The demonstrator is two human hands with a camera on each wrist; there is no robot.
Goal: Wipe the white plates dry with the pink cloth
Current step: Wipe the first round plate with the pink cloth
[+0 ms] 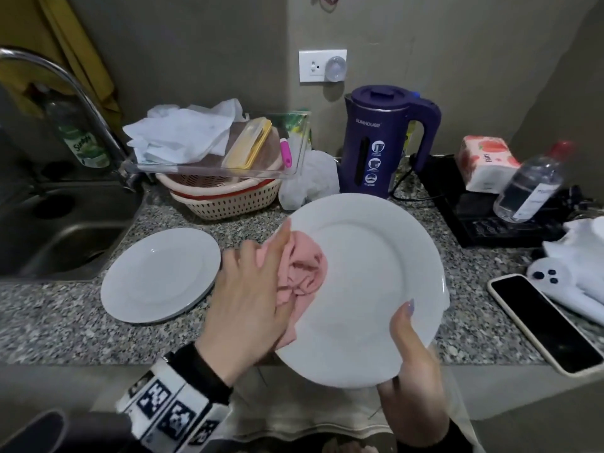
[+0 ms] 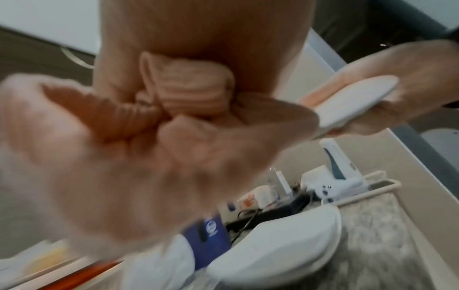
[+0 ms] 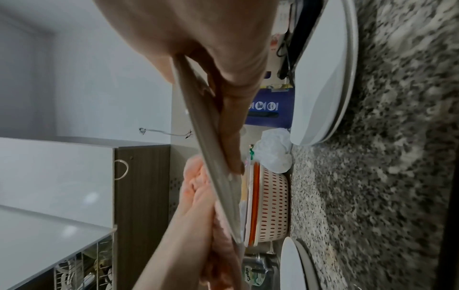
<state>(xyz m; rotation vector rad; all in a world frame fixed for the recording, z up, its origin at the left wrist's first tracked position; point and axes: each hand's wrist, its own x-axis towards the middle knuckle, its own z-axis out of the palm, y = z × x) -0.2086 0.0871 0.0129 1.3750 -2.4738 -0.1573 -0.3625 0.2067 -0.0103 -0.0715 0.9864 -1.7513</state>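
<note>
Nearest the head camera, at six o'clock, a white plate [image 1: 362, 289] is held tilted above the front edge of a speckled granite counter [image 1: 49, 325]. Its lower rim is gripped by the right hand [image 1: 413, 380], thumb laid on the upper face and fingers curled beneath, as is confirmed edge-on in the right wrist view. At nine o'clock on this plate, a bunched pink cloth [image 1: 302, 273] is pressed against the plate's face by the left hand [image 1: 251, 295], whose fingers are extended and held together over the cloth; the cloth spills past the plate's left rim. In the blurred left wrist view, folds of the cloth are seen gathered against the palm.

A second white plate [image 1: 160, 274] is seen lying flat on the counter at nine o'clock from the held plate, well apart from it. A steel sink [image 1: 49, 230] with a curved tap is found at ten o'clock. Stacked perforated baskets [image 1: 225, 197] under a clear tray are placed at twelve o'clock, with a purple kettle [image 1: 382, 142] at one o'clock. A clear bottle [image 1: 529, 184] and a tissue pack [image 1: 483, 161] are set at two o'clock, and a dark phone [image 1: 542, 322] is lying at three o'clock.
</note>
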